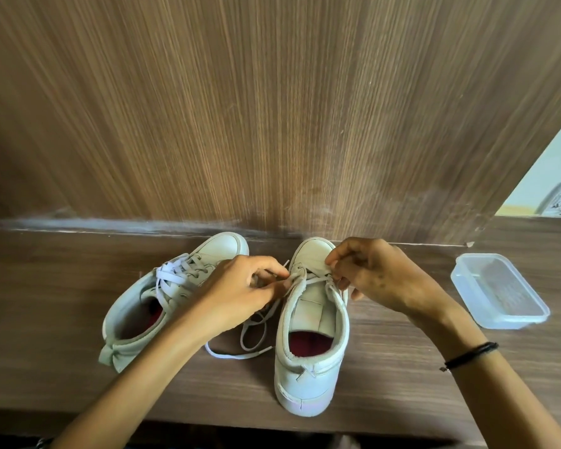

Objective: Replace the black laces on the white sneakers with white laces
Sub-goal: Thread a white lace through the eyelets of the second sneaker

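Two white sneakers stand on a wooden shelf, toes toward the back panel. The left sneaker (162, 296) leans on its side and is laced with a white lace. The right sneaker (311, 335) stands upright with a white lace (250, 335) through its lower eyelets, the loose end trailing on the shelf between the shoes. My left hand (240, 293) pinches the lace at the right sneaker's left eyelets. My right hand (379, 273) pinches the lace at the right eyelets near the toe. No black lace is in view.
A clear plastic container (499, 290) sits on the shelf (62, 286) to the right of the shoes. The wooden back panel (272, 108) rises directly behind the toes. The shelf's front edge runs just below the right sneaker's heel.
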A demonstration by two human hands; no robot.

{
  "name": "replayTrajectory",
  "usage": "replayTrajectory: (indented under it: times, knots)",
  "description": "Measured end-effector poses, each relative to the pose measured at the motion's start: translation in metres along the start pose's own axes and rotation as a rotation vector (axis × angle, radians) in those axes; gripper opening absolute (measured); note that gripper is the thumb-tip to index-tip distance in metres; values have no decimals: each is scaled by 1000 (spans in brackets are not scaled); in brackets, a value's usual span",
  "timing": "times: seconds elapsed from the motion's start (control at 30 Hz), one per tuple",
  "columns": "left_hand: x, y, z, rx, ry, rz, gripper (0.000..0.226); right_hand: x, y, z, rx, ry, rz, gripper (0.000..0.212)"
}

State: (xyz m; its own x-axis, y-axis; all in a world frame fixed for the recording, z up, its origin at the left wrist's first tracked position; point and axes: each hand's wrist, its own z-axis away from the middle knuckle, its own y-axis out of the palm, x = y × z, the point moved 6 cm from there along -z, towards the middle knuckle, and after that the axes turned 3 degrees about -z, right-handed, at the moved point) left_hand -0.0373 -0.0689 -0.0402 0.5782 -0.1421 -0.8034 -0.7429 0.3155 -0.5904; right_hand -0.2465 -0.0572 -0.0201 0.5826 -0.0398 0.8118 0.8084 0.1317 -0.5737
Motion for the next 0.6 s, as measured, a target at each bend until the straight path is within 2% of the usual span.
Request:
replayTrajectory:
  times: [0.07, 0.17, 0.3, 0.6]
  knots:
    - [0, -1, -1, -35, 18, -33, 14, 4, 1, 0, -23, -41, 3, 11]
    - [-1, -1, -1, -34, -22, 49, 9, 7, 5, 0, -6, -41, -22, 9]
    - [0, 0, -1, -28, -112, 151, 16, 3, 7, 2, 44, -10, -6, 12]
    - [1, 1, -7, -7, -89, 171, 24, 2, 7, -1, 50, -29, 16, 16]
